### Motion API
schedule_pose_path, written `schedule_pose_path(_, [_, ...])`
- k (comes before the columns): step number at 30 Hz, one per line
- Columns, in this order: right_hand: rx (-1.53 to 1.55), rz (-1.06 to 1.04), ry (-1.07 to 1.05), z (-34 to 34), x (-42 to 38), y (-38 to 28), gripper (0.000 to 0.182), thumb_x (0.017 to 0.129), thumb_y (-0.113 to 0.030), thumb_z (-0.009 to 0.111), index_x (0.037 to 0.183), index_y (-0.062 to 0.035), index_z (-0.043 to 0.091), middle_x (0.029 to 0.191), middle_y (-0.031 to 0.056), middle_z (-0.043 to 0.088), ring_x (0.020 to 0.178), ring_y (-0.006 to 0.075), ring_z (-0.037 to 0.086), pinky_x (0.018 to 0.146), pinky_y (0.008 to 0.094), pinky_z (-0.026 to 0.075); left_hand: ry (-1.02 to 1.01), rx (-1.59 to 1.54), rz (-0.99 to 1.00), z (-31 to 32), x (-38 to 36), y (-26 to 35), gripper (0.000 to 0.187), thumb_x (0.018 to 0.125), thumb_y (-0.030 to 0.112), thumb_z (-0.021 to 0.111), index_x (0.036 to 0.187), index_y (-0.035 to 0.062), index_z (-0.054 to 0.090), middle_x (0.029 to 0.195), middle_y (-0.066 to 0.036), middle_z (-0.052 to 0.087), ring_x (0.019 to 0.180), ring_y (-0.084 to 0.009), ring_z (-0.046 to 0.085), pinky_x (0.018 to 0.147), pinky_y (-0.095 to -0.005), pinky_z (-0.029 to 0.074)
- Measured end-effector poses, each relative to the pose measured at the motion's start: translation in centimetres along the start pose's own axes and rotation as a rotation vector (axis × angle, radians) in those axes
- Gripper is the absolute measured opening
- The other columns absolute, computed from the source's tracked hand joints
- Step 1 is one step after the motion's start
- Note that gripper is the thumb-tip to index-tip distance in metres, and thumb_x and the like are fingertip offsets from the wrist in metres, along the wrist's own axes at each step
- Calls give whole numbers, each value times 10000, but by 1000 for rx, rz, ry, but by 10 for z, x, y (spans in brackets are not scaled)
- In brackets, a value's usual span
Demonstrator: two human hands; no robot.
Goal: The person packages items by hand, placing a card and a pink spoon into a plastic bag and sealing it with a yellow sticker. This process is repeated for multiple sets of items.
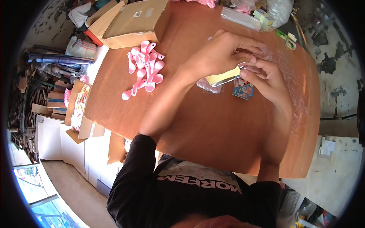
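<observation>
A yellow card [225, 77] in a clear plastic bag lies between my hands, above the table. My left hand [224, 51] reaches across over it, thumb and fingers bent together at the bag's open-looking end. My right hand [269, 79] pinches the clear film at that end between thumb and forefinger. The fingertips of both hands nearly meet. Just below them on the table are blue printed cards [243, 90], partly covered by the right hand. Beside these lies a stack of clear plastic bags [210, 86], partly under the yellow card.
Several pink measuring spoons [144, 70] are heaped to the left on the brown table [201, 125]. A cardboard box [133, 24] stands at the back left. Clear plastic packs [241, 19] and green-handled scissors [286, 38] lie at the back right. Loose film strips run along the right edge.
</observation>
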State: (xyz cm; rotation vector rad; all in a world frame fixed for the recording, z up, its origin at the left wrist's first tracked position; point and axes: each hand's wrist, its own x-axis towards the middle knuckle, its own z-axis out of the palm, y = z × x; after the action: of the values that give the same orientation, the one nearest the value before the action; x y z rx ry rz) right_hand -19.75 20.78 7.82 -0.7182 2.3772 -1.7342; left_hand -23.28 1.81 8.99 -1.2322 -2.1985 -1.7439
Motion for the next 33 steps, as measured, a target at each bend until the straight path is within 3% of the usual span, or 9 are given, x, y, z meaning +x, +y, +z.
schedule_pose_path(5, [-49, 77, -40, -5, -1, 10, 198, 882, -89, 633, 1024, 46, 664, 754, 49, 655, 704, 85, 622, 626, 270, 513, -76, 25, -2, 4, -1, -2, 388, 825, 15, 671, 1203, -30, 594, 1144, -132, 662, 1008, -166, 645, 869, -315, 534])
schedule_pose_path(8, [-243, -3, 47, -13, 2, 11, 188, 879, -83, 626, 1026, 25, 672, 796, 81, 678, 721, 109, 643, 634, 264, 513, 51, 301, 276, 5, 1, 4, 413, 807, 104, 713, 1176, -42, 599, 1084, -107, 684, 957, -159, 657, 829, -314, 538])
schedule_pose_path(10, [-454, -265, 611, -14, 5, 4, 176, 864, -63, 630, 1019, 1, 684, 837, 94, 695, 719, 162, 668, 658, 276, 521, 369, 347, 247, 6, 3, 5, 397, 818, 215, 731, 1114, -29, 629, 982, -101, 682, 881, -172, 656, 765, -299, 538])
schedule_pose_path(11, [-455, -274, 602, -17, 6, -1, 176, 864, -63, 630, 1019, 1, 684, 837, 94, 695, 719, 162, 668, 658, 276, 521, 380, 353, 248, 6, 3, 5, 397, 818, 215, 731, 1114, -29, 629, 982, -101, 682, 881, -172, 656, 765, -299, 538])
schedule_pose_path(13, [-804, -680, 888, -19, 9, -10, 176, 847, -51, 646, 1012, -26, 699, 919, 99, 697, 766, 216, 676, 708, 297, 528, 278, -118, -209, 9, 2, 7, 407, 872, 314, 685, 1112, -9, 619, 963, -108, 648, 852, -190, 640, 718, -271, 532])
schedule_pose_path(15, [-880, -686, 805, 1, 2, -20, 197, 833, -42, 653, 1024, -41, 699, 956, 93, 690, 814, 233, 668, 729, 315, 529, 241, -404, -364, 14, 3, 9, 503, 922, 446, 580, 1165, 5, 565, 984, -129, 628, 874, -228, 642, 761, -318, 527])
schedule_pose_path(18, [-1046, -754, 612, 17, 5, -23, 250, 807, -29, 661, 1052, -70, 693, 1027, 75, 673, 909, 250, 646, 767, 341, 528, 34, -1396, -522, 9, 6, 3, 554, 943, 535, 457, 1170, 32, 496, 980, -123, 582, 887, -265, 610, 868, -443, 488])
schedule_pose_path(25, [-1296, -763, 391, 53, 10, -28, 328, 805, -41, 646, 1130, -77, 649, 1142, 57, 629, 1083, 265, 562, 883, 395, 486, 536, -1196, -411, -17, -7, 18, 372, 903, 337, 563, 1146, 66, 483, 969, -126, 542, 865, -232, 577, 733, -364, 482])
schedule_pose_path(33, [-1325, -760, 348, 78, 12, -24, 335, 837, -69, 657, 1168, -31, 615, 1179, 119, 596, 1130, 292, 537, 906, 426, 482, 720, -1318, -433, -30, -16, 35, 197, 856, 89, 594, 1015, -9, 532, 900, -95, 538, 775, -182, 577, 666, -352, 529])
